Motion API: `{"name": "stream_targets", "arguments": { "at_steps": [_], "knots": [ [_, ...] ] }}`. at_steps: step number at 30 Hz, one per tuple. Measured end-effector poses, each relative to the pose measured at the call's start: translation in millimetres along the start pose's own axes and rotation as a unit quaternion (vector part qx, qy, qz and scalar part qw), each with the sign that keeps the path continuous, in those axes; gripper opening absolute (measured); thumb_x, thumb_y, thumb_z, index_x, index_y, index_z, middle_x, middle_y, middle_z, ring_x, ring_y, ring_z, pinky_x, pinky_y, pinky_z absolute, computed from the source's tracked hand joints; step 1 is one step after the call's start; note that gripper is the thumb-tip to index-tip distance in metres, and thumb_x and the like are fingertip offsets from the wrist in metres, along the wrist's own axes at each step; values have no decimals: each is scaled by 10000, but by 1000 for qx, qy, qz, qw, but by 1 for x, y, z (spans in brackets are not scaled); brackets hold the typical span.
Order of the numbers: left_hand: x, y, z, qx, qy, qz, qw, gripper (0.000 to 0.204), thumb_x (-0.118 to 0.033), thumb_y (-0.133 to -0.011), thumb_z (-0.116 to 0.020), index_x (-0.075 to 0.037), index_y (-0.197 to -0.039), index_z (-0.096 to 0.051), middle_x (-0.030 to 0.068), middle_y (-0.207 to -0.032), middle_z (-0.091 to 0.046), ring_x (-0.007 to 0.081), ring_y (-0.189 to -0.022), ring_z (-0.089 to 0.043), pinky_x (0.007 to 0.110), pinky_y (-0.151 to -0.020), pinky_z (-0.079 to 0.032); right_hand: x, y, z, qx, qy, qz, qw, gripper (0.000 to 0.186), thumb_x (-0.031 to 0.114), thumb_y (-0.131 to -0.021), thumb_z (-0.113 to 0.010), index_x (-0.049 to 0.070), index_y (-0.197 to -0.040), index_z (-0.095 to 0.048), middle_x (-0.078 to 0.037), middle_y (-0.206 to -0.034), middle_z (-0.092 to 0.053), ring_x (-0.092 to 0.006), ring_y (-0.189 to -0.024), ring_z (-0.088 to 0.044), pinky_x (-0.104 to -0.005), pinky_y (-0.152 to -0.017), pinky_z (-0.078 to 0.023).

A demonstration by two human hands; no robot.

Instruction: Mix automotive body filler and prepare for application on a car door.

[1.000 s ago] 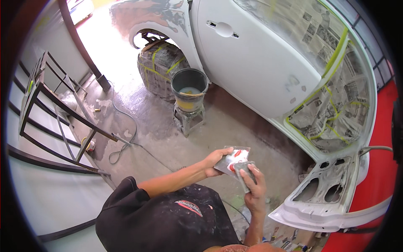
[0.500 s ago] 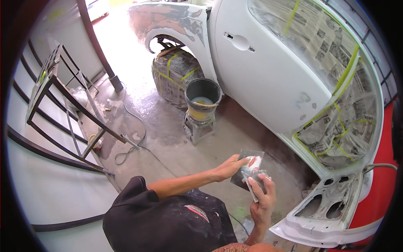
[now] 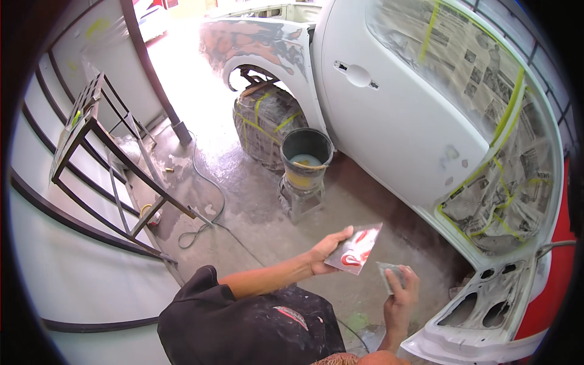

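My left hand (image 3: 325, 250) grips the near left side of a thin flat mixing plate (image 3: 372, 232). White paste with red streaks (image 3: 359, 250), like body filler and hardener, lies on the plate. To its right, my raised right hand (image 3: 401, 295) pinches a grey, flat putty spreader (image 3: 390, 277) between thumb and fingers. A gap separates the spreader from the plate; any paste on its blade is too small to make out. Both hands are above the floor, left of the white car body (image 3: 389, 121).
A dark bucket (image 3: 306, 153) with cloudy liquid and a yellow thing stands on a small stool (image 3: 301, 202). Behind it is a wrapped wheel (image 3: 267, 125). The open car door (image 3: 435, 333) is at right. A metal rack (image 3: 137, 176) leans at left, near a hose (image 3: 210, 222).
The spreader has lifted off the plate, and my right hand has moved to the right. The plate has turned, showing more of the red-streaked paste. The whole view has shifted slightly.
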State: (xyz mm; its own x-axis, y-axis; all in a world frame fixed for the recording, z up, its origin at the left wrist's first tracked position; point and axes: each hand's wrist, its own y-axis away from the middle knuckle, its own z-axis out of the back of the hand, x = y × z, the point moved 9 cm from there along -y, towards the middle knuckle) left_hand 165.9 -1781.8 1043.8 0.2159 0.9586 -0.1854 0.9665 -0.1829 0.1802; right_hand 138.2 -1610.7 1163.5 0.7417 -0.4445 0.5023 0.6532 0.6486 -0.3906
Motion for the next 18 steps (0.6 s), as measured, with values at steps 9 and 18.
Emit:
{"name": "stream_targets", "arguments": {
  "at_steps": [9, 18],
  "knots": [
    [13, 21, -90, 127, -782, -384, 474, 681, -83, -835, -666, -269, -1457, -460, 115, -1343, -483, 294, -1138, -580, 373, -840, -567, -116, 62, -138, -169, -756, -407, 484, 349, 55, -940, -572, -17, -1280, -532, -141, -1250, -608, -285, -1113, -623, -442, -943, -540],
    [10, 15, -47, 58, -889, -223, 396, 545, -323, -948, -579, -238, -1462, -419, 108, -1189, -523, 281, -945, -611, 396, -708, -545, -113, 42, -123, 7, -884, -274, 379, 295, 205, -998, -529, 7, -1207, -593, -113, -1180, -656, -254, -1036, -662, -404, -852, -578]
  ]
}}
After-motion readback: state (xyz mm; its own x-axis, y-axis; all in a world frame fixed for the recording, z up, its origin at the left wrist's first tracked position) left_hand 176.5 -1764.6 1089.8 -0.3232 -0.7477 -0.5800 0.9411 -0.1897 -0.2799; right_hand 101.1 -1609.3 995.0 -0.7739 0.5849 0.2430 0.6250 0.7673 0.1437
